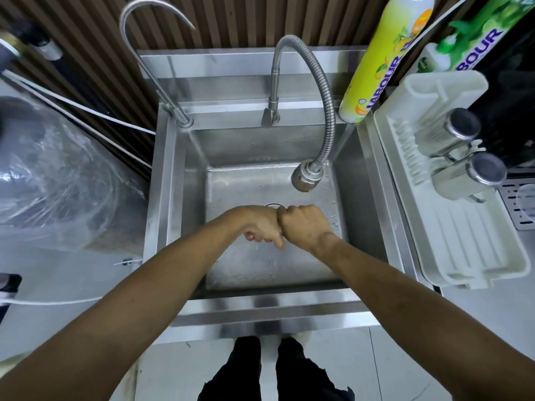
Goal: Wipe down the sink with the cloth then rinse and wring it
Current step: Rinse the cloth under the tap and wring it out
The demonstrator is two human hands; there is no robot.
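My left hand [262,227] and my right hand [304,227] are clenched into fists, pressed side by side above the floor of the steel sink [173,215]. The cloth is almost wholly hidden inside the two fists; only a thin grey sliver [280,209] shows where they meet. A blurred trickle of water falls below the hands. The flexible tap's head [304,178] hangs just behind my right hand, with no stream seen coming from it. The drain ring [272,204] peeks out behind my knuckles.
A thin gooseneck tap [150,53] stands at the sink's back left. A yellow detergent bottle [382,62] is at the back right. A white drying rack [463,227] on the right holds two steel cups [460,128]. A clear plastic bag [58,175] lies to the left.
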